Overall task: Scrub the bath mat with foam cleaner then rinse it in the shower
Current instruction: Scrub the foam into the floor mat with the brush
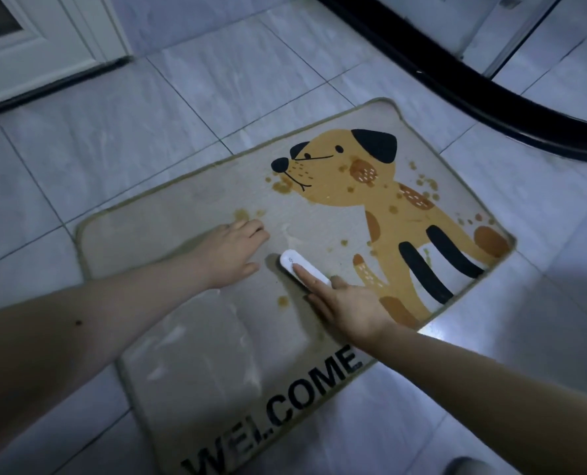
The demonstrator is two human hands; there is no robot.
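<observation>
Our right hand point(345, 303) holds a small white oval plastic scrub brush point(304, 269) down on the beige fuzzy bath mat with a yellow dog picture point(196, 354). We see the pointer finger lying straight along the top of the brush, and the thumb is tucked against its side, so the hand grips it. Our left hand point(232, 252) rests flat on the mat just beside the brush, not touching it. Its fingers are a little bent and spread, and it holds nothing.

We see the mat lying flat on the grey tiled floor point(113, 138), turned at a slant. It has the black word WELCOME near its lower edge. Brown spots sit on the mat around the dog's nose and back. Pale streaky patches show on the mat near our hands and lower down. We see a curved black strip point(456, 87) running across the floor behind the mat, and a white door point(45, 46) at the top left.
</observation>
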